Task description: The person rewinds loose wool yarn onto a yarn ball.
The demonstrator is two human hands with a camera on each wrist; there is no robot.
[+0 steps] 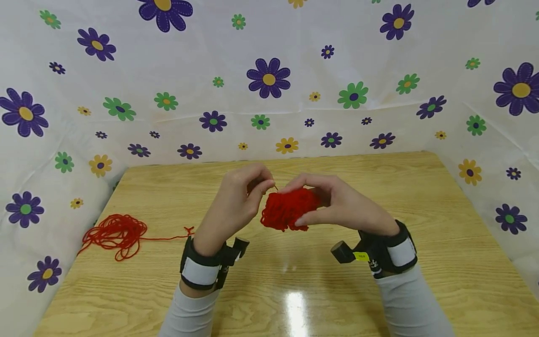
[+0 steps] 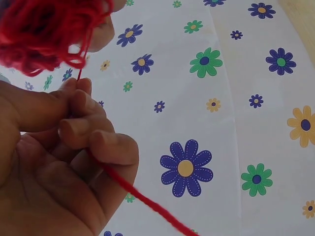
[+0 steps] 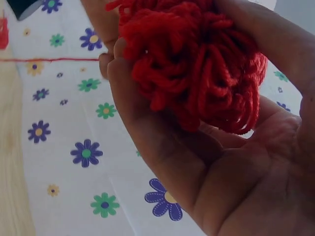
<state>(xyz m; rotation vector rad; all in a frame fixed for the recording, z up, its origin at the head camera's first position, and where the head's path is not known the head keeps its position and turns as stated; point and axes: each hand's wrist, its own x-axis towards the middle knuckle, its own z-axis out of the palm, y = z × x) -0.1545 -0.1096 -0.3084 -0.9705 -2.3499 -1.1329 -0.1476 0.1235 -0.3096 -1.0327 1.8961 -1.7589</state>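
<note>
My right hand [image 1: 337, 199] holds a thick bundle of looped red yarn [image 1: 288, 210] above the table, thumb below it and fingers over the top. In the right wrist view the many loops of the yarn bundle [image 3: 197, 64] fill the space between thumb and fingers. Just left of it, my left hand [image 1: 240, 201] pinches a strand of red yarn [image 2: 79, 73] between thumb and fingertips. That strand runs up to the bundle in the left wrist view, and its tail [image 2: 147, 201] passes out under the curled fingers.
A loose tangle of red yarn [image 1: 120, 234] lies at the table's left edge, with a strand trailing right toward my left wrist. The wooden table [image 1: 337, 299] is bordered by a flower-print cloth [image 1: 177, 70] at the back and sides. Both wrists wear black camera straps.
</note>
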